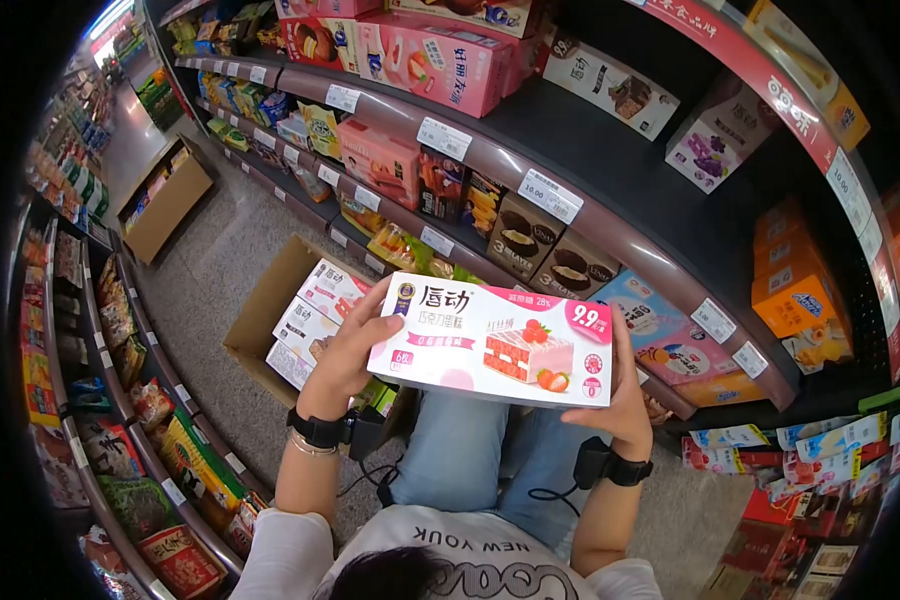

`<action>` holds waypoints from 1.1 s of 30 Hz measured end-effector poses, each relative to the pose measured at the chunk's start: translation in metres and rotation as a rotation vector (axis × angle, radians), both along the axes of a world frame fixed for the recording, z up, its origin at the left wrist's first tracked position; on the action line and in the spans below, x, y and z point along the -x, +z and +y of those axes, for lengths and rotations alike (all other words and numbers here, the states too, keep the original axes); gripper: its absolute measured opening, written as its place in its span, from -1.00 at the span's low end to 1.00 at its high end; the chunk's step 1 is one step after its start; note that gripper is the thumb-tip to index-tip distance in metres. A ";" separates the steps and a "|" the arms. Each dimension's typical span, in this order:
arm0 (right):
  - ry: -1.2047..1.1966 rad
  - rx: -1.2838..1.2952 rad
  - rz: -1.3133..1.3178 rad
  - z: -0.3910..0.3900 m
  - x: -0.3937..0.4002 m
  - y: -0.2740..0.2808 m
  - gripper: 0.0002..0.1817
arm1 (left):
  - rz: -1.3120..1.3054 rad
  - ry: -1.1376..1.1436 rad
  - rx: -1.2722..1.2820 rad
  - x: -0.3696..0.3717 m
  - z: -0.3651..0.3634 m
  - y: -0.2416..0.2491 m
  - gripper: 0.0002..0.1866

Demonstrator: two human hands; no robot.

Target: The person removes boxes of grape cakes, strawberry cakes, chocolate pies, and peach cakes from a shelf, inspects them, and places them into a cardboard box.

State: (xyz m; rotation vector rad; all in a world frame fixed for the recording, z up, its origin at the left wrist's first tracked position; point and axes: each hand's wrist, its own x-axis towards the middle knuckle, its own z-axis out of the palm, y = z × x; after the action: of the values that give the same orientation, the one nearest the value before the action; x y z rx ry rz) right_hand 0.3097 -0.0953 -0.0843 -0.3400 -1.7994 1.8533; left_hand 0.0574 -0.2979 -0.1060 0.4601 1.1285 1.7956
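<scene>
A white and pink cake box (440,365) with strawberries and a slice of red cake on its front is held up before the shelves, above the lap. My left hand (355,345) grips its left end, the thumb on the front face. Round the right end are the fingers of my right hand (625,400); its thumb lies at the lower edge. An open carton (245,325) on the floor to the left holds several similar white boxes (305,328). A white box (610,85) and a purple grape box (720,135) stand on the upper shelf.
Shelves with price labels (550,195) curve across the front. Orange boxes (800,290) stand at the right, with hanging packets (830,440) below. Snack shelves (185,500) line the left side. Another carton (165,205) sits farther up the aisle floor (210,250).
</scene>
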 end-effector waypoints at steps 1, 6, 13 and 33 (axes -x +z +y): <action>-0.006 -0.006 -0.009 0.004 -0.001 -0.004 0.37 | -0.016 -0.002 -0.004 -0.003 0.000 0.003 -0.18; -0.083 0.071 0.010 0.007 0.001 -0.009 0.21 | -0.100 -0.014 -0.045 -0.016 -0.003 0.007 -0.10; -0.220 0.206 -0.152 0.004 0.005 -0.024 -0.28 | 0.090 -0.070 -0.020 -0.013 -0.008 -0.014 -0.18; -0.027 0.190 -0.094 -0.019 0.056 -0.021 -0.40 | -0.088 0.109 0.017 0.001 -0.047 -0.016 -0.30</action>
State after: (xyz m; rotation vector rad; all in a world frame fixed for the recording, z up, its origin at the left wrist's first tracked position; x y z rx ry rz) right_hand 0.2538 -0.1141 -0.1056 -0.5266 -1.6728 2.0238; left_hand 0.0569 -0.3447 -0.1217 0.3111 1.1251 1.8797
